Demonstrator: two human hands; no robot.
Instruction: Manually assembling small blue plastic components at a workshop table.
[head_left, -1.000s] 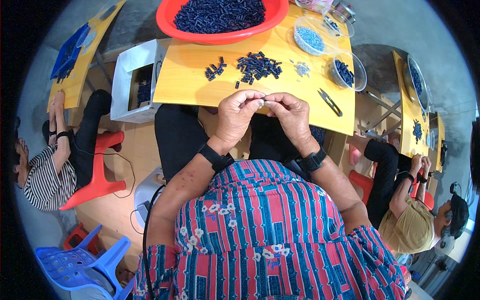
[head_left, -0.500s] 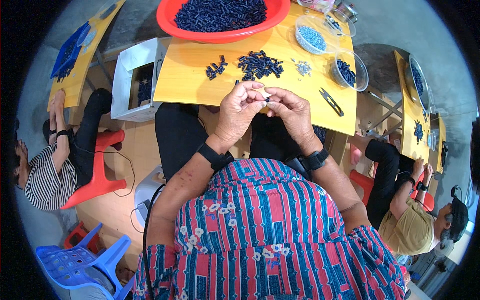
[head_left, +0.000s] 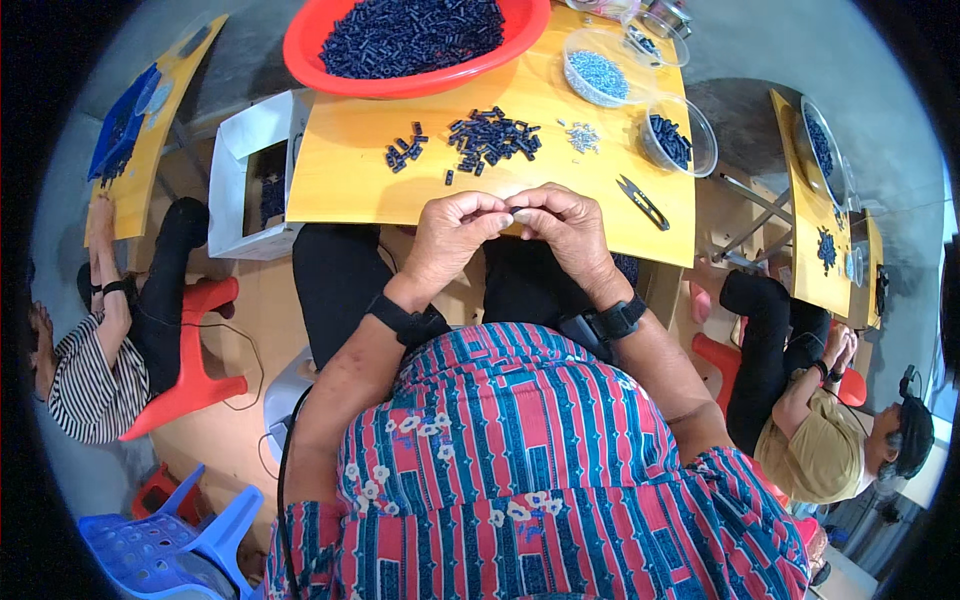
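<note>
Pinching something tiny between both sets of fingertips: left hand and right hand meeting thumb to thumb at the near edge of the yellow wooden tabletop, closed on a piece too small to make out. Risking a slip, judging by the fine hold; falling from here means landing in the lap below. Beyond the grip, loose pile of small dark blue tube pieces; right of it, black thread snips, close enough to snag a sleeve.
</note>
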